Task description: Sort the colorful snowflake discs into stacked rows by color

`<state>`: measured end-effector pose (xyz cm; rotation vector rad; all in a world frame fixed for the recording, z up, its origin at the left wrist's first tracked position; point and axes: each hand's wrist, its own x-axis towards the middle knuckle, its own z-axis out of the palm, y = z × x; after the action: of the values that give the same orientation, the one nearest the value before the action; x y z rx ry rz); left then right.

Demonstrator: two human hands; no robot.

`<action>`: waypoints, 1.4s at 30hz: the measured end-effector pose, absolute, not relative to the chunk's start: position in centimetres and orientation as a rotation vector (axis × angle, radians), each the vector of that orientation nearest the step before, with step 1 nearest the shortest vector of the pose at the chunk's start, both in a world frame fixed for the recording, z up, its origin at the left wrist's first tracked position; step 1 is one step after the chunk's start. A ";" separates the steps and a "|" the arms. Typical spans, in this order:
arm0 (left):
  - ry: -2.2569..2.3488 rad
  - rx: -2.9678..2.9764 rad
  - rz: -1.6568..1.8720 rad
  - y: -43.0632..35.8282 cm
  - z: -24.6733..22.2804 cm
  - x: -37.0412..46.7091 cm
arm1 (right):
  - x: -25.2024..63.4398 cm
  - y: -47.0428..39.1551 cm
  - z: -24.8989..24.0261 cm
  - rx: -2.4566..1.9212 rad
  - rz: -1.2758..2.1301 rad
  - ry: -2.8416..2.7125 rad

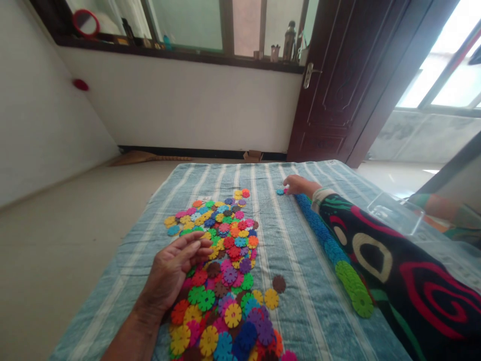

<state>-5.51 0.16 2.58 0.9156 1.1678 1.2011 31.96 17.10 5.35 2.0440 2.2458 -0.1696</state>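
My left hand (176,265) rests over the left side of a loose pile of colourful notched plastic discs (230,275). Its fingers are loosely stretched out, thumb near the index finger, and no disc shows in its grasp. Toward the far side of the bed-like surface, my right hand (298,184) has its fingers curled down at a small pink disc (286,191), partly hidden by the fingertips. A light blue disc (280,192) lies just left of it. Beneath my right forearm runs a long row of overlapping discs, blue (319,230) then light green (355,291) at the near end.
A striped blue cloth (278,250) covers the surface. Clear plastic containers (398,213) stand right of my right arm. Beyond are a brown door (338,75), a windowsill (188,56) with a flask (289,42), and a broom (139,158) on the floor.
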 end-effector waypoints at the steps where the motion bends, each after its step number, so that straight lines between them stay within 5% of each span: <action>1: 1.164 0.915 1.202 0.1 2.5 -5.5 | 31.9 16.9 5.6 2.046 -0.160 2.270; 19: 1.104 0.986 1.258 -0.4 2.7 -5.4 | 19.5 3.6 5.0 1.335 -0.298 2.859; 42: 1.181 1.094 1.305 -0.4 2.2 -4.8 | 17.5 -7.2 0.9 1.547 -0.637 3.170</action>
<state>-4.83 -0.43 2.24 1.0944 1.1808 1.3054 17.46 -7.21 0.87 1.5467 3.1702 -0.6369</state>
